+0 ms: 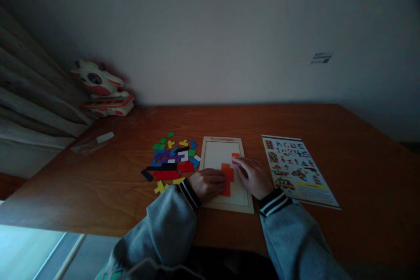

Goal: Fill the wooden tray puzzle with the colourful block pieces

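A shallow wooden puzzle board point(225, 138) with a pale inside lies on the table in front of me. Several orange puzzle pieces point(227, 174) sit together on it. My left hand point(208, 183) rests over the board's left side, its fingers at the left edge of those pieces; whether they grip anything is hidden. Farther up, my right hand point(253, 175) pinches a small orange puzzle piece point(235, 155) between thumb and fingers, above the board's upper right part. Loose puzzle pieces point(169, 166) in red, black, purple, blue, green, yellow and white lie left of the board.
A printed picture sheet point(302, 170) lies right of the board. At the table's back left stands a toy cow with a keyboard point(105, 89), beside a curtain point(33, 83). A clear plastic bag point(93, 142) lies on the left of the wooden table point(108, 192).
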Action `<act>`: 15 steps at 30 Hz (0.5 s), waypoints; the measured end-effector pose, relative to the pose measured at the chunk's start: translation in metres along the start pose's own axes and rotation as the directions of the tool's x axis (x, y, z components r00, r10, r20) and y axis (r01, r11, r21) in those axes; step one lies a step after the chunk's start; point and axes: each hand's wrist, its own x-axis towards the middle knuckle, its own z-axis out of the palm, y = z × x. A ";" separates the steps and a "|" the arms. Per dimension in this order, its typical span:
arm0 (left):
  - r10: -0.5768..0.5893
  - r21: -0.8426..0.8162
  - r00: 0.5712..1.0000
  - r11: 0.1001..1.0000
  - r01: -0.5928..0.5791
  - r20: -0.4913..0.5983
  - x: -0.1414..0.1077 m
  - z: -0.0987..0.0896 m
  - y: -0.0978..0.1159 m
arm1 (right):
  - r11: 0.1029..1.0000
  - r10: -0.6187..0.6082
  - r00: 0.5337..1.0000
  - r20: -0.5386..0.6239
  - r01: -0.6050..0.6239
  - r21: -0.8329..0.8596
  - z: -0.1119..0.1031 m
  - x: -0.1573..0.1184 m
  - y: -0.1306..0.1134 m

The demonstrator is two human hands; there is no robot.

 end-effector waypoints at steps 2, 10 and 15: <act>-0.001 -0.019 1.000 1.000 0.001 0.008 -0.001 0.002 -0.001 | 1.000 0.011 1.000 0.008 -0.011 0.001 0.001 0.000 -0.001; -0.019 -0.058 0.999 0.998 0.022 0.046 -0.004 0.004 -0.002 | 0.999 -0.020 0.999 0.032 0.019 0.037 0.002 -0.001 -0.003; -0.023 -0.068 0.997 0.997 0.028 0.069 -0.005 0.004 -0.002 | 0.999 -0.040 0.998 0.047 0.039 0.021 0.001 -0.002 -0.004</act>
